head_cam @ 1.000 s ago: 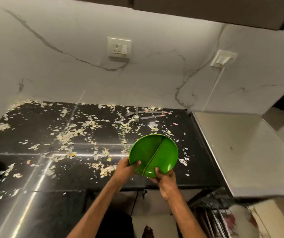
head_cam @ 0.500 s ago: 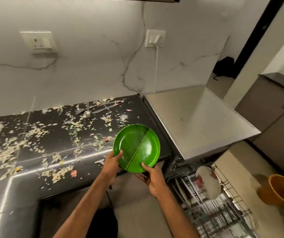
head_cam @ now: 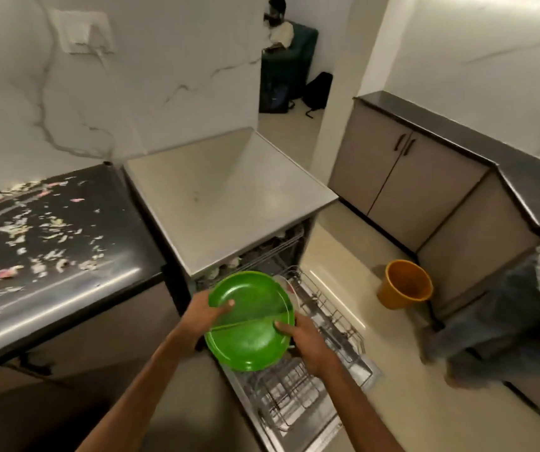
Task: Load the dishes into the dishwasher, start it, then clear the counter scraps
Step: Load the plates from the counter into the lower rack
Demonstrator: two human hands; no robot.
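A round green divided plate (head_cam: 249, 334) hangs in the air above the pulled-out lower rack (head_cam: 324, 324) of the open dishwasher (head_cam: 226, 197). My left hand (head_cam: 203, 316) grips its left rim with the thumb on the plate's face. On the right rim my right hand (head_cam: 304, 337) holds it the same way. A white plate (head_cam: 286, 283) stands in the rack just behind the green one. Vegetable scraps (head_cam: 34, 236) lie scattered over the black counter (head_cam: 66, 301) at the left.
An orange bucket (head_cam: 404, 283) stands on the floor right of the rack. A second person's legs (head_cam: 503, 318) are at the right edge, by grey cabinets (head_cam: 402, 171). Another person sits in the far doorway (head_cam: 278, 27). A cabled wall socket (head_cam: 81, 31) is above the counter.
The view has swung right from the counter to the dishwasher. Both hands carried the green plate off the counter edge to above the rack, and the plate has tilted flatter.
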